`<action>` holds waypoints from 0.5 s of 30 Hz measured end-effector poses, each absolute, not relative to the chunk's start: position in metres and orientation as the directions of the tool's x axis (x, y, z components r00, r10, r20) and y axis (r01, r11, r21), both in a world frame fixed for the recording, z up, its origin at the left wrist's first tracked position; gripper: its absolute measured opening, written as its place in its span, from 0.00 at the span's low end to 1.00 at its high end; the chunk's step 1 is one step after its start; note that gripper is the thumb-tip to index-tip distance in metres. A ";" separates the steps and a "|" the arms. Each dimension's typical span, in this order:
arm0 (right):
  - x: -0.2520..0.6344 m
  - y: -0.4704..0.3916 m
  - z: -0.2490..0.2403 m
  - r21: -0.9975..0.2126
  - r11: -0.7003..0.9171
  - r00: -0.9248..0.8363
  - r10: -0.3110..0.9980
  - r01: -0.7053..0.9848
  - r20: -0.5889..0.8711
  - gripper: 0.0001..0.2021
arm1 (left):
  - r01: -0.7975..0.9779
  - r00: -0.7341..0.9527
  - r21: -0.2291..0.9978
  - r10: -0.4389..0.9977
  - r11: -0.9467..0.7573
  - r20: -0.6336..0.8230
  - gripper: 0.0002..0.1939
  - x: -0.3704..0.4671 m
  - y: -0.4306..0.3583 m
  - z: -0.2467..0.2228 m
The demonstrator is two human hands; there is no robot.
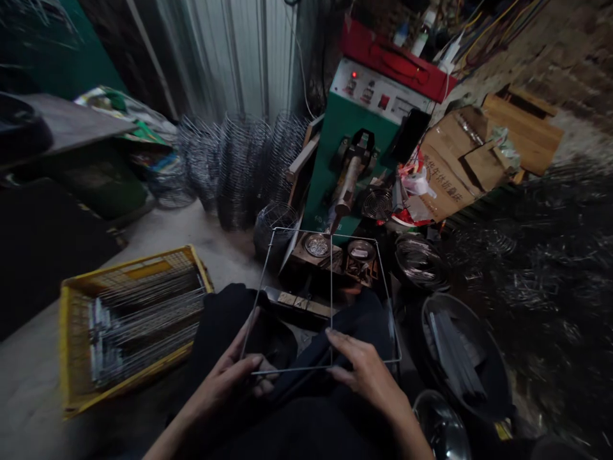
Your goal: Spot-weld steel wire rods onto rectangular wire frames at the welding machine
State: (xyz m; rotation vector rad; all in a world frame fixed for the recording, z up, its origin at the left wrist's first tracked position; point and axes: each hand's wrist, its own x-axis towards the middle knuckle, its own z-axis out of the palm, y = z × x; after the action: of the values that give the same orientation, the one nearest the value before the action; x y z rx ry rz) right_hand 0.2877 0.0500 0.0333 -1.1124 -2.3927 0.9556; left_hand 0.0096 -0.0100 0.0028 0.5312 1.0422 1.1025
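A thin rectangular wire frame (299,231) with one wire down its middle is held over my lap. My left hand (239,367) is closed on its near left corner, thumb on the near wire. The fingers of my right hand (361,367) pinch the middle wire close to where it meets the near side. Beyond the frame stands a green machine (318,182) with a metal arm (348,182) reaching towards me. Below the arm sit a round dish of small shiny pieces (317,245) and another small dish (361,250).
On my left, a yellow crate (64,348) holds many wire pieces. Stacks of round wire racks (242,169) stand behind it. At right are a cardboard box (453,169), a coil of wire (421,262) and a dark basin (500,377) with flat grey strips.
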 end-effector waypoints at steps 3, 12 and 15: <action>0.287 0.048 0.035 -0.695 0.459 -0.634 0.774 0.554 0.006 0.38 | -0.483 0.092 0.768 0.897 0.420 -0.432 0.52 0.009 -0.009 0.002; 0.283 0.058 0.021 -0.650 0.489 -0.592 0.803 0.582 0.073 0.31 | -0.477 0.117 0.783 0.912 0.399 -0.393 0.52 0.008 0.006 -0.007; 0.279 0.097 0.015 -0.565 0.542 -0.587 0.801 0.622 0.122 0.30 | -0.490 0.117 0.810 0.945 0.321 -0.304 0.54 0.000 0.049 -0.020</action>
State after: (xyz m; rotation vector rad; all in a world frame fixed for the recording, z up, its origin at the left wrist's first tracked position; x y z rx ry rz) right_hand 0.2786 0.0971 0.0147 -1.1674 -2.4159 0.6729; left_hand 0.0002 0.0494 -0.0195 0.6057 0.9359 1.1497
